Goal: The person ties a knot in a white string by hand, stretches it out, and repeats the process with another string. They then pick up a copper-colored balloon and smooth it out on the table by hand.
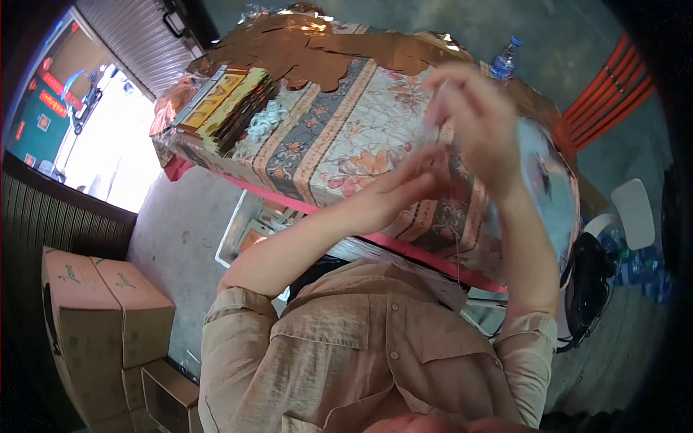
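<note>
Both hands are raised above a table covered with a patterned floral cloth (361, 144). My left hand (419, 177) is blurred, its fingers pointing right towards the other hand. Higher up, my right hand (473, 108) has bent fingers, smeared by motion. A thin clear strand (456, 231) hangs down from between the hands towards my lap; which fingers hold it cannot be made out. Left of the hands, a stack of yellow and gold printed packs (234, 101) lies at the table's left end, with a bundle of white string (266, 120) beside it.
Shiny copper-coloured sheets (303, 54) cover the far table edge. A water bottle (506, 59) stands beyond them, near a red chair (606, 90). Cardboard boxes (101, 310) are stacked at lower left. A white bin (234, 231) sits beneath the table's near edge.
</note>
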### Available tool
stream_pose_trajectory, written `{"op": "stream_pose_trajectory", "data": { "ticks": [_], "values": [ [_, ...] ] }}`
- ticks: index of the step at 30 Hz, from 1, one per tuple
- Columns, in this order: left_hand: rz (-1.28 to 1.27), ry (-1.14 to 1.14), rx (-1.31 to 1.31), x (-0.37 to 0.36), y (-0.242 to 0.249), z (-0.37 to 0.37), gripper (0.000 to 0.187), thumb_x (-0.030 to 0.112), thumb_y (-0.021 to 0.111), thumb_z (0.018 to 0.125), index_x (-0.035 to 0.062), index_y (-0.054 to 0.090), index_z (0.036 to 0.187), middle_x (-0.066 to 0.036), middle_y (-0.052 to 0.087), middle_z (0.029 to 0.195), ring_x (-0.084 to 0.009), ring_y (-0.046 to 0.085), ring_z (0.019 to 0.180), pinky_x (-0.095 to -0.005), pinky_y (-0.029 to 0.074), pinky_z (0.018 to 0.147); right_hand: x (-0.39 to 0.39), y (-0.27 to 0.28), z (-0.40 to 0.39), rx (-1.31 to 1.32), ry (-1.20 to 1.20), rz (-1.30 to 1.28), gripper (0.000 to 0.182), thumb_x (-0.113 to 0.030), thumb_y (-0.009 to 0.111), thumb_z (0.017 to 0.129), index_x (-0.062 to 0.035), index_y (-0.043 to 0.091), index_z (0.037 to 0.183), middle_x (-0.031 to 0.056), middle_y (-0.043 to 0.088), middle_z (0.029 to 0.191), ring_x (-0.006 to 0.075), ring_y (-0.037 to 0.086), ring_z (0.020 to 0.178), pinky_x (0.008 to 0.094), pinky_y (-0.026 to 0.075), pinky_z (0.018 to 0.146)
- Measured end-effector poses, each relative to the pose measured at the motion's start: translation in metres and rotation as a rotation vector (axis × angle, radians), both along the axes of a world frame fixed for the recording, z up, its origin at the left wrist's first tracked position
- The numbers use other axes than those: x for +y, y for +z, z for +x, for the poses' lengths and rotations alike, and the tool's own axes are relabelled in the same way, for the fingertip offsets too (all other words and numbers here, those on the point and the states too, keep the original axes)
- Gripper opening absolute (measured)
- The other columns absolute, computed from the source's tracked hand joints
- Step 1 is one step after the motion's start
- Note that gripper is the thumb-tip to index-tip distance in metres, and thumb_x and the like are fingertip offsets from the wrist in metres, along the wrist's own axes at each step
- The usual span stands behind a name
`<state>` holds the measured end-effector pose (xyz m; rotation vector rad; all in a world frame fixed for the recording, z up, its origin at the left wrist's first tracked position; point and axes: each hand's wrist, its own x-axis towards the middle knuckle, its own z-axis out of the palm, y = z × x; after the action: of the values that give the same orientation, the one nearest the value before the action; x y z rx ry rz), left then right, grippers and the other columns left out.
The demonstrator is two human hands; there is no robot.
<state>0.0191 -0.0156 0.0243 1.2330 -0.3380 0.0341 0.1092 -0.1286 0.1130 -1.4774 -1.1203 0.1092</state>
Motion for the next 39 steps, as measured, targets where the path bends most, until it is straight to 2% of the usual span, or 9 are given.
{"op": "stream_pose_trajectory", "data": {
  "ticks": [3, 7, 12, 15, 17, 23, 29, 34, 39],
  "values": [
    [0.041, -0.284, 0.087, 0.007, 0.018, 0.006, 0.033, 0.031, 0.041, 0.093, 0.0021, 0.051, 0.107, -0.005, 0.059, 0.082, -0.0154, 0.058, 0.079, -0.0309, 0.045, 0.079, -0.032, 0.038, 0.050, -0.096, -0.179, 0.286, 0.021, -0.011, 0.044, 0.092, 0.0047, 0.052, 0.103, 0.0045, 0.054, 0.073, 0.0131, 0.056, 0.073, 0.0247, 0.045, 0.073],
    [0.782, -0.135, 0.239, 0.067, 0.059, -0.010, 0.026, 0.030, 0.043, 0.092, 0.0073, 0.056, 0.095, 0.001, 0.055, 0.075, -0.0068, 0.055, 0.069, -0.0177, 0.044, 0.049, -0.126, 0.081, 0.112, -0.047, -0.476, 0.481, 0.028, -0.013, 0.044, 0.092, 0.0091, 0.048, 0.110, 0.0060, 0.054, 0.080, 0.0174, 0.056, 0.085, 0.0327, 0.044, 0.087],
    [0.968, 0.241, 0.202, 0.146, 0.110, -0.047, 0.030, 0.035, 0.042, 0.092, 0.0091, 0.053, 0.083, 0.003, 0.045, 0.063, -0.0025, 0.039, 0.051, -0.0179, 0.028, 0.044, -0.291, 0.102, 0.207, -0.087, -0.425, 0.449, 0.019, -0.013, 0.046, 0.090, 0.0012, 0.055, 0.099, 0.0048, 0.052, 0.081, 0.0216, 0.055, 0.089, 0.0353, 0.040, 0.092],
    [0.892, 0.606, 0.067, 0.183, 0.138, -0.068, 0.029, 0.037, 0.042, 0.090, 0.0099, 0.054, 0.086, 0.005, 0.038, 0.062, -0.0017, 0.033, 0.050, -0.0178, 0.022, 0.044, -0.289, 0.107, 0.172, -0.168, -0.481, 0.466, 0.011, -0.012, 0.049, 0.087, -0.0021, 0.054, 0.086, 0.0076, 0.051, 0.076, 0.0214, 0.056, 0.083, 0.0338, 0.043, 0.084],
    [0.844, 0.755, -0.062, 0.197, 0.167, -0.080, 0.031, 0.039, 0.043, 0.089, 0.0093, 0.053, 0.090, 0.005, 0.038, 0.065, -0.0020, 0.031, 0.052, -0.0180, 0.020, 0.044, -0.209, 0.118, 0.093, -0.412, -0.494, 0.390, 0.024, -0.009, 0.050, 0.087, 0.0066, 0.054, 0.105, 0.0104, 0.053, 0.069, 0.0166, 0.042, 0.052, 0.0272, 0.039, 0.050],
    [0.565, 1.226, -0.256, 0.210, 0.217, -0.096, 0.024, 0.025, 0.034, 0.096, 0.0064, 0.049, 0.101, 0.002, 0.047, 0.077, -0.0049, 0.034, 0.056, -0.0158, 0.025, 0.051, -0.177, 0.116, 0.058, -0.587, -0.591, -0.025, 0.014, -0.010, 0.058, 0.084, 0.0033, 0.059, 0.083, 0.0030, 0.051, 0.063, 0.0100, 0.041, 0.053, 0.0241, 0.033, 0.047],
    [0.953, 0.738, -0.141, 0.245, 0.206, -0.115, 0.026, 0.034, 0.041, 0.091, 0.0099, 0.043, 0.082, 0.001, 0.043, 0.072, -0.0029, 0.032, 0.057, -0.0151, 0.023, 0.049, -0.170, 0.118, 0.036, -0.174, -0.649, -0.199, 0.012, -0.008, 0.065, 0.078, 0.0023, 0.060, 0.074, 0.0003, 0.051, 0.066, 0.0099, 0.043, 0.058, 0.0255, 0.035, 0.050],
    [1.063, 0.781, -0.016, 0.218, 0.180, -0.119, 0.025, 0.033, 0.038, 0.090, 0.0122, 0.041, 0.077, 0.002, 0.042, 0.069, -0.0028, 0.030, 0.053, -0.0172, 0.021, 0.046, -0.205, 0.117, 0.082, -1.383, -1.142, -0.469, 0.015, -0.014, 0.066, 0.071, 0.0006, 0.062, 0.071, 0.0106, 0.054, 0.077, 0.0260, 0.054, 0.060, 0.0404, 0.043, 0.053],
    [0.941, 0.566, 0.111, 0.212, 0.156, -0.126, 0.030, 0.037, 0.039, 0.090, 0.0124, 0.040, 0.073, 0.004, 0.040, 0.066, -0.0028, 0.029, 0.052, -0.0178, 0.019, 0.045, -0.220, 0.099, 0.078, -1.389, -1.226, -0.559, 0.013, -0.012, 0.061, 0.075, 0.0006, 0.058, 0.076, 0.0119, 0.054, 0.077, 0.0248, 0.055, 0.068, 0.0391, 0.043, 0.060]
  ]
}}
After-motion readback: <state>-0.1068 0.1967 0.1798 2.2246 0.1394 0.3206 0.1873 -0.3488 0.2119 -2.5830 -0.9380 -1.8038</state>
